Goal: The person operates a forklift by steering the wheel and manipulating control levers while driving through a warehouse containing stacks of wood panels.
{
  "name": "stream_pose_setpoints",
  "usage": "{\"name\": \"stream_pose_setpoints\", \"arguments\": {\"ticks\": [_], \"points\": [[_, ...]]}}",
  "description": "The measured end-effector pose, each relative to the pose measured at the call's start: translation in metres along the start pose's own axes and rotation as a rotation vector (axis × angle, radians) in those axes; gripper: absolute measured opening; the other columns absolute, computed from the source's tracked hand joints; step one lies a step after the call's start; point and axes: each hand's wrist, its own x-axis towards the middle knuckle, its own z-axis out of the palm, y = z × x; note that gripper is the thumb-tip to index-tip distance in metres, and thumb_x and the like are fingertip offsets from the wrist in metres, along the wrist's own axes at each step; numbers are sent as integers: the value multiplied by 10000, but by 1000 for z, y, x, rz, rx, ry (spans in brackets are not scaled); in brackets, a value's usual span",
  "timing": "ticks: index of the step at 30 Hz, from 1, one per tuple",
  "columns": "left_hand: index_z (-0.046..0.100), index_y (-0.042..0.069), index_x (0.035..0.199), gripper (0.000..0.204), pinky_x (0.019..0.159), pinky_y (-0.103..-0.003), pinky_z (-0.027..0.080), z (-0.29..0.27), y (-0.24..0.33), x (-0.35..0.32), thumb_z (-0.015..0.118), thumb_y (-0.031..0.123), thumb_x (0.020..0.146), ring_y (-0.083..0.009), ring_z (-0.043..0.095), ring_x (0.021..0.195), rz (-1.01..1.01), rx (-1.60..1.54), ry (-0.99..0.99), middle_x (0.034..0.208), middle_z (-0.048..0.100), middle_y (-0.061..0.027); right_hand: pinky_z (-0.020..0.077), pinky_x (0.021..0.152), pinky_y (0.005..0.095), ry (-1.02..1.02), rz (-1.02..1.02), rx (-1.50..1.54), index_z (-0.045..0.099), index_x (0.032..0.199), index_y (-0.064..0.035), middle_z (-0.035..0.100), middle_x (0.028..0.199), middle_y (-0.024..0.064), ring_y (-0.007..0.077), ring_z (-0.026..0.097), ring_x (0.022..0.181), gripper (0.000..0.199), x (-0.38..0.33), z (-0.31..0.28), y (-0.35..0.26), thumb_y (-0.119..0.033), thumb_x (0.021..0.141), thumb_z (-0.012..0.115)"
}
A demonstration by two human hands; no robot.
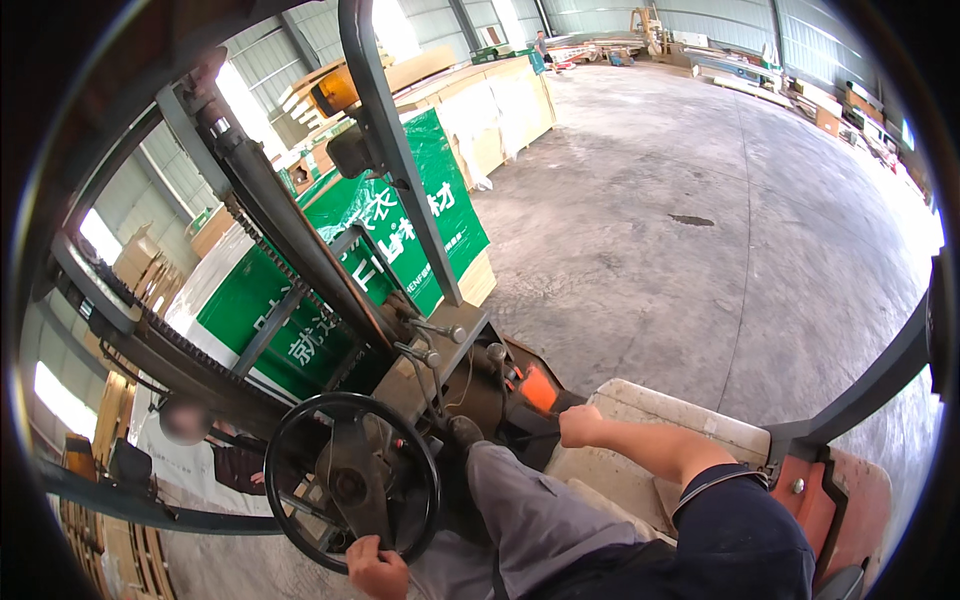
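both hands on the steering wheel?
No. Only the left hand grips the steering wheel at its lower rim; the right hand is off to the side on a lever beside the seat.

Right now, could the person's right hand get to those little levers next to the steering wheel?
Probably yes. The right hand is closed on a black lever by the seat, while the control levers stand just ahead beside the steering wheel. Nothing visibly blocks the gap, but the hand would have to let go first.

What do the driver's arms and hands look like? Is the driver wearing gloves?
No gloves: the left hand and the right hand are bare. The right forearm is bare too, below a short dark navy sleeve with a thin pale stripe at its edge.
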Motion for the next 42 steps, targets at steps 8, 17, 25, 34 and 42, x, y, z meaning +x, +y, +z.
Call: {"name": "stream_pose_setpoints", "arguments": {"ticks": [8,17,25,34,42], "points": [[635,7,849,240,763,-395,490,46,59,45,541,-12,628,-338,585,900,364,-189,-40,917,618,-134,540,745,394,1,41,6,712,878,-50,695,934,141,279,672,902,265,-3,4,0,-213,707,593],[635,5,942,284,993,-419,402,85,75,171,551,21,671,-358,503,1146,372,-110,91,1078,603,-138,535,782,409,-9,68,28,716,894,-38,689,961,164,298,662,936,295,-12,0,-2,-200,699,565],[665,-5,990,300,931,-398,440,52,-24,252,541,60,725,-324,550,1086,-64,-4,109,1087,631,-168,530,791,411,-44,100,-14,717,912,-60,689,975,145,309,652,953,292,-7,14,-6,-200,719,548],[684,19,1001,314,874,-412,477,-16,-137,188,522,93,742,-343,610,997,-377,90,142,1073,655,-164,524,827,386,-7,132,5,707,928,-33,683,990,163,297,654,965,297,-17,15,-22,-186,728,550],[670,-37,913,296,932,-420,452,-41,-146,49,556,30,648,-364,580,1052,-136,-67,274,1042,651,-203,523,809,405,84,126,-157,712,905,-57,684,954,173,314,658,943,260,-10,37,-42,-223,792,547]]}}
